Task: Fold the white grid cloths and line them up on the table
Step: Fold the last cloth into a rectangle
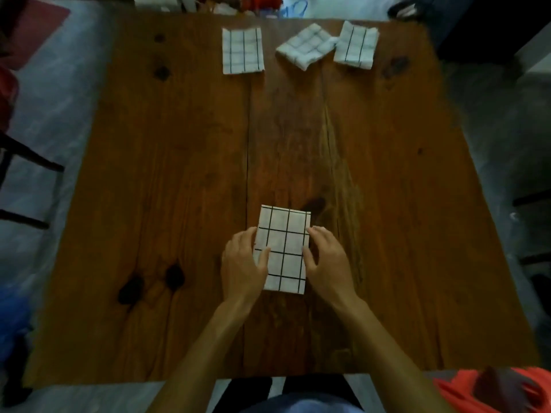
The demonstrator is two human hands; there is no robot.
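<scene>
A folded white grid cloth [283,248] lies flat on the wooden table [179,174], near its front edge. My left hand [243,263] holds the cloth's left edge, thumb on top. My right hand [326,260] holds the right edge the same way. Along the far edge sit three more folded grid cloths: a flat one [243,50] on the left, a skewed one [305,47] in the middle, and one [356,44] on the right whose left corner touches the skewed one.
Dark chair frames stand at the left [26,162] and the right [533,201] of the table. An orange cloth [492,389] lies at the near right corner. Coloured clutter sits beyond the far edge.
</scene>
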